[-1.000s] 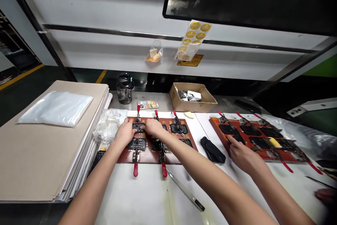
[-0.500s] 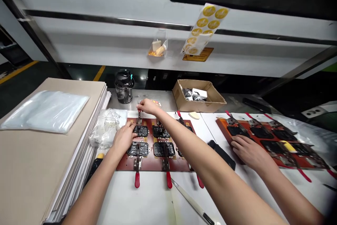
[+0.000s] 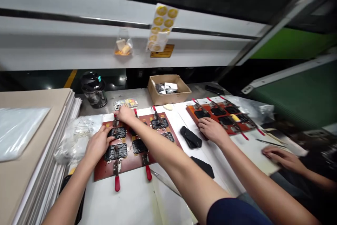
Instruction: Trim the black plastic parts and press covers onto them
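Note:
My left hand (image 3: 98, 143) lies with its fingers stretched over the edge of a black plastic part (image 3: 119, 132) in the reddish-brown fixture board (image 3: 105, 173). My right hand (image 3: 125, 114) reaches across to the board's far left corner. Its fingers are closed around the red handle of a toggle clamp (image 3: 116, 121), mostly hidden by them. Nearer to me, another black part (image 3: 116, 151) sits under a clamp with a red handle (image 3: 117, 183). My right forearm covers some of the middle of the board.
A co-worker's hand (image 3: 213, 130) touches a second fixture board (image 3: 193, 112) on the right; another hand (image 3: 279, 156) rests farther right. Black pieces (image 3: 191, 137) lie between the boards. A cardboard box (image 3: 168, 98) and a dark jug (image 3: 94, 90) stand behind; stacked sheets (image 3: 50, 126) are left.
The view has swung to the right, so both boards appear farther left and a co-worker's second hand shows. My hands stay on the same part and clamp.

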Available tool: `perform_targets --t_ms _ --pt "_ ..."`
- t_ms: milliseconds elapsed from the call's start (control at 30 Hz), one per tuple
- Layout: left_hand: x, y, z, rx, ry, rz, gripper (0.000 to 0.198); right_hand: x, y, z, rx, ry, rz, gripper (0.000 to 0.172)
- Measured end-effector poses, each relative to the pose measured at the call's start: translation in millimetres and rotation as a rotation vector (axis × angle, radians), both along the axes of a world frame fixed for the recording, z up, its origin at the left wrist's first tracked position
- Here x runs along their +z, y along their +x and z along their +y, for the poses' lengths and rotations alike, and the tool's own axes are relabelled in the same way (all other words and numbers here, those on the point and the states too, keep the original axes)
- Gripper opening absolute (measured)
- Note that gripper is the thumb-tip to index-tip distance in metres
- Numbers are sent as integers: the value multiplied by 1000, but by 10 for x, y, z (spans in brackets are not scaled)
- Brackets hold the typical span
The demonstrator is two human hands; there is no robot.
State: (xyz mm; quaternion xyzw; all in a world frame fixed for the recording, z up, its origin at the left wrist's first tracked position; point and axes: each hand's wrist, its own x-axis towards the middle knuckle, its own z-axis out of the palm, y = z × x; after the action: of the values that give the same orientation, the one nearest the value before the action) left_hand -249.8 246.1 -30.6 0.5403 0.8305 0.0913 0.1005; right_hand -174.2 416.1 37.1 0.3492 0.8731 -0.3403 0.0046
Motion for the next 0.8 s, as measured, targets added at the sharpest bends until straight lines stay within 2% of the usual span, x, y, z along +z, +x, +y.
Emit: perform_targets --t_ms 67,167,233,300,400,467,533,567,667,733,800 --pt "-18 -11 3 -6 -7 9 42 60 475 -216 -65 77 84 38" --pt "-52 -14 14 -15 -28 25 44 68 1450 -366 -174 176 143 33" --pt "-60 -6 31 -21 -44 42 45 29 2154 -252 -332 243 84 30" --pt "-53 7 54 -22 -58 62 46 -38 2760 -23 -499 292 -22 38" --pt "-16 55 55 -17 -60 93 45 -144 3317 240 -563 268 -142 60" --pt "26 142 -10 -1 -37 114 46 -193 3450 212 -537 267 -142 57" --pt "82 315 -136 41 2 149 49 -245 3458 15 -497 254 -116 40" --pt "116 440 -210 63 34 165 50 -281 3437 -125 -466 221 -109 38" --pt "232 945 -360 51 214 110 42 -449 3334 -559 -335 50 -125 48" --pt "300 1324 -319 -38 313 -12 34 -583 3260 -759 -301 -18 -145 48" --pt "329 1662 -138 -132 300 -95 32 -691 3205 -851 -318 -44 -156 48"
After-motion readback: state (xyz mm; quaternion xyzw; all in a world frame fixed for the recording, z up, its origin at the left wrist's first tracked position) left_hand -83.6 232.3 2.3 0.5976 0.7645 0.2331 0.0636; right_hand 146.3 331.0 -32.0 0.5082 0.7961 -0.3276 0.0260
